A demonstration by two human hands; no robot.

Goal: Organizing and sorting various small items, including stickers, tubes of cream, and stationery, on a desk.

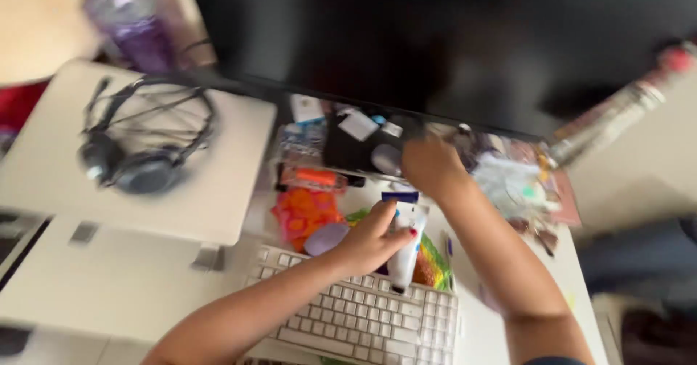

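Note:
My left hand (372, 240) grips a white tube with blue markings and a dark cap (405, 252), held above the far edge of a white keyboard (363, 318). My right hand (433, 167) reaches toward the clutter under a dark monitor (450, 38), near a dark object with a pale oval part (374, 154); motion blur hides what its fingers touch. An orange patterned pouch (305, 212) and a pale lilac rounded item (325, 239) lie just left of my left hand.
Black headphones (141, 144) rest on a closed white laptop (138, 191) at left. A purple bottle (134, 27) stands behind it. A clear bottle with a red cap (624, 107) lies at right. Small packets and papers (519, 183) crowd the desk under the monitor.

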